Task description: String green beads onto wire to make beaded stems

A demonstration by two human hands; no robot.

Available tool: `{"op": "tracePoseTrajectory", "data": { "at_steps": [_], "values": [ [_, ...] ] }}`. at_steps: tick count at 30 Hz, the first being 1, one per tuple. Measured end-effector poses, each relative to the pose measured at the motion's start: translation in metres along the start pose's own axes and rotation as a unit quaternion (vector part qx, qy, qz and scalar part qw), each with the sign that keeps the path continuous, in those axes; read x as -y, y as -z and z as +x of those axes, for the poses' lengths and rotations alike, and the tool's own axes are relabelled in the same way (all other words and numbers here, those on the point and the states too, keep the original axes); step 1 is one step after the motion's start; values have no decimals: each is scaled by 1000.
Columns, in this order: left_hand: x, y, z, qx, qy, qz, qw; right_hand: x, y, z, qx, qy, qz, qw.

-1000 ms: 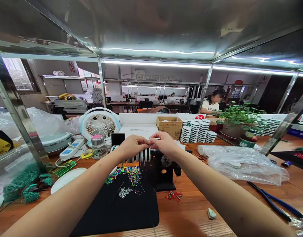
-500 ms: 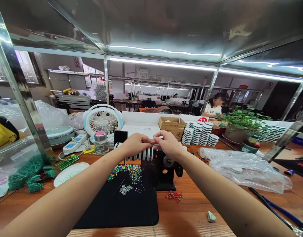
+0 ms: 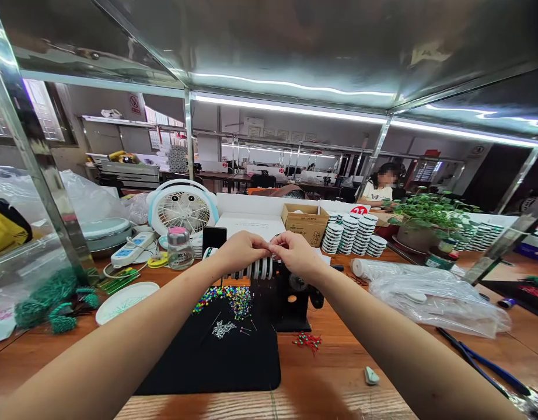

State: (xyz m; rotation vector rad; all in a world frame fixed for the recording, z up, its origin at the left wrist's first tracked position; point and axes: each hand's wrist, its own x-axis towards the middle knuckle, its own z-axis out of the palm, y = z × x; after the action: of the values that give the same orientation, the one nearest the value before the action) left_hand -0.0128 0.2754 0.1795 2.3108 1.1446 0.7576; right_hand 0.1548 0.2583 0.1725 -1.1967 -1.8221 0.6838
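Observation:
My left hand (image 3: 247, 249) and my right hand (image 3: 293, 251) meet fingertip to fingertip, each pinched closed. Whatever lies between the fingers is too small to make out. Just below them runs a row of white spools (image 3: 257, 269) on a black machine (image 3: 295, 318) with a knob at its right side. On the black mat (image 3: 225, 367) under my left forearm lie many coloured beads (image 3: 240, 303), a small heap of silvery bits (image 3: 224, 329) and a few pins (image 3: 246, 331). Short red threads (image 3: 307, 342) rest on the wood right of the mat.
Behind stand a fan (image 3: 182, 211), a glass jar (image 3: 180, 248), a cardboard box (image 3: 304, 224) and stacked spools (image 3: 350, 233). A white plate (image 3: 124, 300) is at left. Plastic bags (image 3: 439, 300), a potted plant (image 3: 426, 216) and pliers (image 3: 483, 361) lie right. Another person (image 3: 380, 189) sits beyond.
Both hands stay together above the spools, with only slight finger shifts. The whole view has tilted a little, so the table things sit slightly higher.

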Motion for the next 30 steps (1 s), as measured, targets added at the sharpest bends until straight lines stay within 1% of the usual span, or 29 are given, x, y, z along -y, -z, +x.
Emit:
{"op": "tracePoseTrajectory", "data": {
  "at_steps": [3, 6, 9, 12, 19, 26, 30],
  "values": [
    [0, 1, 0, 10, 9, -9, 1000, -1, 1, -4, 7, 35, -48, 998],
    [1, 4, 3, 17, 33, -30, 999, -5, -2, -7, 5, 102, -74, 992],
    [4, 7, 7, 7, 71, -39, 997, -9, -8, -9, -2, 162, -105, 981],
    [4, 9, 10, 0, 93, -39, 995, -12, -12, -11, -14, 203, -136, 970],
    [1, 9, 9, -3, 97, -34, 995, -13, -15, -14, -44, 224, -166, 959],
    [4, 7, 11, -4, 89, -31, 996, -15, -16, -17, -34, 251, -220, 942],
    [1, 8, 11, -5, 87, -30, 996, -13, -15, -20, -20, 249, -245, 937]
  ]
}}
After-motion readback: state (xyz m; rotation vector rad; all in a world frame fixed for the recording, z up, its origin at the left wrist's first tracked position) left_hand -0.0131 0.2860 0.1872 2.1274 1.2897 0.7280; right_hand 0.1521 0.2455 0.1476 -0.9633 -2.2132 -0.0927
